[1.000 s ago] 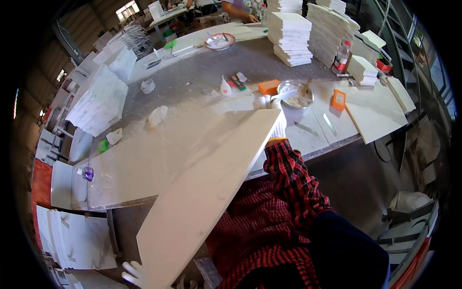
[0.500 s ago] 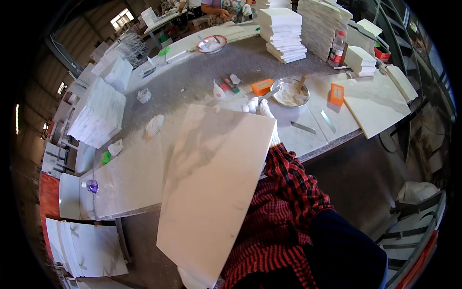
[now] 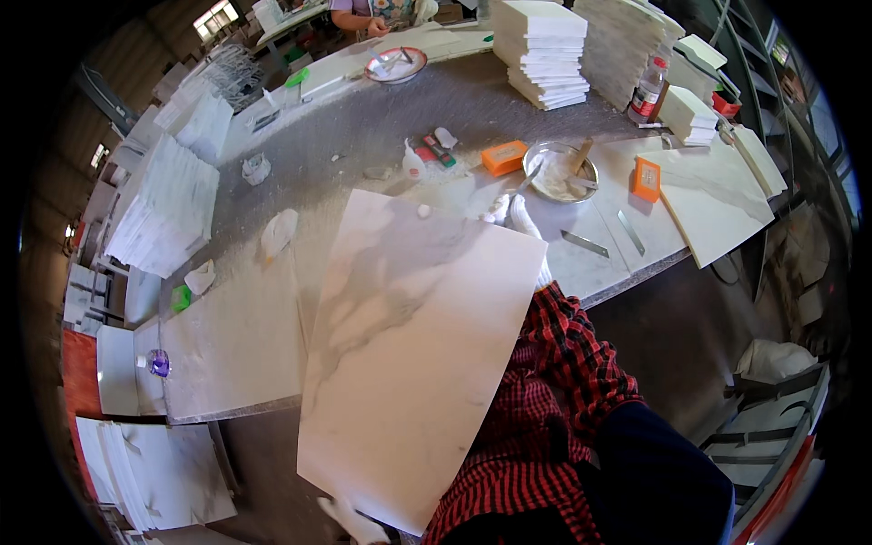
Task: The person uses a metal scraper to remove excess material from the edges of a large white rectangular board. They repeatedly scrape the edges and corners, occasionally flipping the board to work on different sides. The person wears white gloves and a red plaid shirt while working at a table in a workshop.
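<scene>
A large white marble slab (image 3: 409, 354) with grey veins is tilted up in front of me, its far end over the worktable and its near end over my lap. My right hand (image 3: 522, 218), in a white glove, is closed at its far right edge; part of the fingers is hidden behind the slab. Close to those fingers a metal blade (image 3: 527, 177) points into a steel bowl (image 3: 595, 182) of pale paste; whether my hand also holds it I cannot tell. My left hand (image 3: 354, 522), also white-gloved, grips the slab's lower edge, fingers partly hidden.
The dusty worktable (image 3: 363, 127) bears orange boxes (image 3: 647, 179), loose metal blades (image 3: 584, 243), a red-capped bottle (image 3: 647, 91) and crumpled white wads (image 3: 279, 233). Stacked marble tiles stand at the left (image 3: 168, 209) and back (image 3: 545, 54). Across the table sits another person (image 3: 377, 18).
The slab has turned its face a little more toward me, showing more veining. More of my left glove shows below it. The whole view has shifted slightly.
</scene>
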